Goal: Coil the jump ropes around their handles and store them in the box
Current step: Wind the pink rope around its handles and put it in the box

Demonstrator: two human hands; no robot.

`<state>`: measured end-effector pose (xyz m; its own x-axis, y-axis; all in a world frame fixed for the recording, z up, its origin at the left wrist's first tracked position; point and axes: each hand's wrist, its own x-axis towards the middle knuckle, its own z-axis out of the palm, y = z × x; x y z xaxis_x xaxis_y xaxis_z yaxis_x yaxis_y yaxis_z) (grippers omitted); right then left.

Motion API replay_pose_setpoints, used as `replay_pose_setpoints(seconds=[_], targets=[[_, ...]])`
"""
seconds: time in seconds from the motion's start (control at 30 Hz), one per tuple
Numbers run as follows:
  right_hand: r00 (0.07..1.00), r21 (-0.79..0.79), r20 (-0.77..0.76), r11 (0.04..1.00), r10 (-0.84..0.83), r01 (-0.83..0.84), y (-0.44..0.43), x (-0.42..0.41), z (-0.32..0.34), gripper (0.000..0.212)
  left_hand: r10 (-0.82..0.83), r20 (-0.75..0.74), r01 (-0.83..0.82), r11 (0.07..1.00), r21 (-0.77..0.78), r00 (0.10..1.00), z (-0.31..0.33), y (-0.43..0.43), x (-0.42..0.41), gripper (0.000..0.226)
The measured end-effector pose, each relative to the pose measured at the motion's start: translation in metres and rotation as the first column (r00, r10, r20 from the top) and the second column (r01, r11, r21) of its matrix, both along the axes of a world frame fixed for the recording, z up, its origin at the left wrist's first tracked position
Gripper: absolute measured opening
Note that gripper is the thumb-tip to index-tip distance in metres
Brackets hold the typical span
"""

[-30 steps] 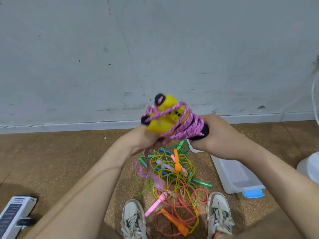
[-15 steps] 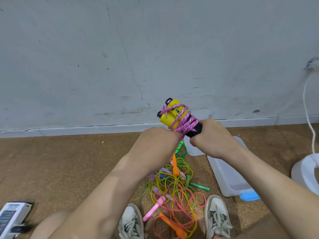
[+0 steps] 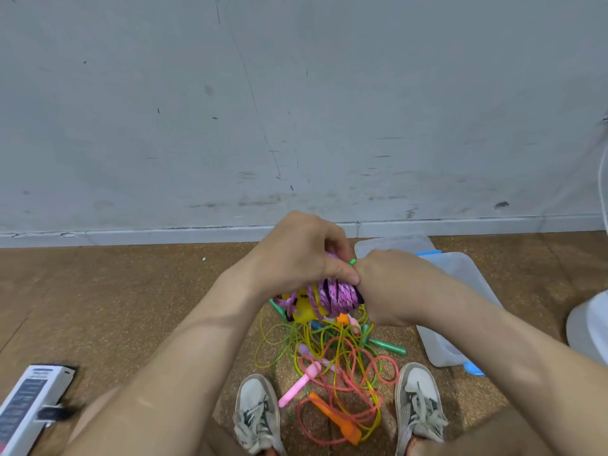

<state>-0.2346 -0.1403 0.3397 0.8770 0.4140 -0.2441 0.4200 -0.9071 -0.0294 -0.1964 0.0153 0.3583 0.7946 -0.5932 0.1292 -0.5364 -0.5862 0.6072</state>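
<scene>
Head view: the print on the white carton (image 3: 29,403) at lower left is too blurred to read. My forearms meet in front of me. My left hand (image 3: 296,255) curls its fingers (image 3: 342,273) over the pink rope coil (image 3: 339,296) wound on the yellow handles (image 3: 304,315). My right hand (image 3: 391,287) is closed round its black end, above the rope pile (image 3: 335,357) on the floor and beside the clear box (image 3: 460,274).

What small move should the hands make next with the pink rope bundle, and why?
Probably carry the pink rope right and lower it into the clear box. It looks fully wound round the yellow handles, the left hand and right hand both grip it, and the box lies on the floor right of them.
</scene>
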Motion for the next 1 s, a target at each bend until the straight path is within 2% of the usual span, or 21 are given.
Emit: replay_pose_setpoints(seconds=[0.07, 0.2, 0.3, 0.4, 0.47, 0.53, 0.57, 0.6, 0.63, 0.67, 0.7, 0.8, 0.9, 1.0], targets=[[0.996, -0.022, 0.066, 0.998, 0.065, -0.064, 0.000, -0.002, 0.007, 0.009, 0.024, -0.115, -0.029, 0.999, -0.039, 0.993, 0.000, 0.004, 0.006, 0.026], [0.965, 0.062, 0.189, 0.979, 0.179, -0.194, -0.003, -0.002, 0.013, 0.013, 0.020, -0.341, -0.053, 0.995, -0.087, 0.940, 0.002, 0.015, 0.016, 0.031], [0.958, 0.191, 0.209, 0.952, 0.199, -0.239, -0.007, -0.004, 0.016, 0.021, -0.012, -0.459, -0.029, 0.996, -0.082, 0.889, 0.003, 0.029, 0.022, 0.025], [0.978, 0.406, 0.180, 0.898, 0.103, -0.169, -0.017, -0.004, 0.016, 0.028, -0.010, -0.507, -0.052, 0.993, -0.108, 0.862, -0.006, 0.047, 0.035, 0.030], [0.999, 0.628, -0.011, 0.778, 0.039, -0.023, -0.022, -0.004, 0.016, 0.048, -0.041, -0.521, -0.051, 0.985, -0.162, 0.853, -0.011, 0.054, 0.041, 0.019], [0.976, 0.792, -0.191, 0.604, 0.103, 0.092, -0.022, -0.004, 0.020, 0.070, -0.147, -0.490, 0.043, 0.975, -0.217, 0.859, -0.018, 0.054, 0.042, 0.006], [0.959, 0.853, -0.243, 0.502, 0.144, 0.141, -0.022, -0.004, 0.022, 0.073, -0.187, -0.479, 0.089, 0.971, -0.220, 0.857, -0.021, 0.048, 0.039, 0.011], [0.940, 0.894, -0.291, 0.400, 0.178, 0.201, -0.022, -0.004, 0.024, 0.067, -0.170, -0.490, 0.073, 0.975, -0.211, 0.855, -0.023, 0.041, 0.035, 0.011], [0.922, 0.916, -0.333, 0.300, 0.197, 0.267, -0.022, -0.004, 0.028, 0.051, -0.133, -0.496, 0.035, 0.979, -0.202, 0.858, -0.026, 0.036, 0.034, 0.006], [0.919, 0.926, -0.352, 0.209, 0.180, 0.314, -0.022, -0.004, 0.032, 0.030, -0.130, -0.489, 0.024, 0.976, -0.218, 0.862, -0.027, 0.033, 0.032, 0.002], [0.915, 0.922, -0.380, 0.131, 0.138, 0.364, -0.023, -0.003, 0.034, 0.014, -0.138, -0.508, 0.011, 0.970, -0.244, 0.850, -0.028, 0.031, 0.031, 0.009], [0.872, 0.868, -0.490, -0.091, 0.008, 0.488, -0.031, 0.006, 0.026, 0.028, -0.134, -0.586, -0.028, 0.966, -0.258, 0.799, -0.031, 0.033, 0.031, 0.026], [0.830, 0.794, -0.556, -0.313, -0.031, 0.521, -0.039, 0.016, 0.022, 0.028, -0.084, -0.624, -0.081, 0.970, -0.231, 0.777, -0.036, 0.041, 0.034, 0.037], [0.822, 0.762, -0.568, -0.402, -0.037, 0.508, -0.042, 0.020, 0.021, 0.033, -0.048, -0.663, -0.157, 0.956, -0.247, 0.747, -0.048, 0.053, 0.039, 0.045]])
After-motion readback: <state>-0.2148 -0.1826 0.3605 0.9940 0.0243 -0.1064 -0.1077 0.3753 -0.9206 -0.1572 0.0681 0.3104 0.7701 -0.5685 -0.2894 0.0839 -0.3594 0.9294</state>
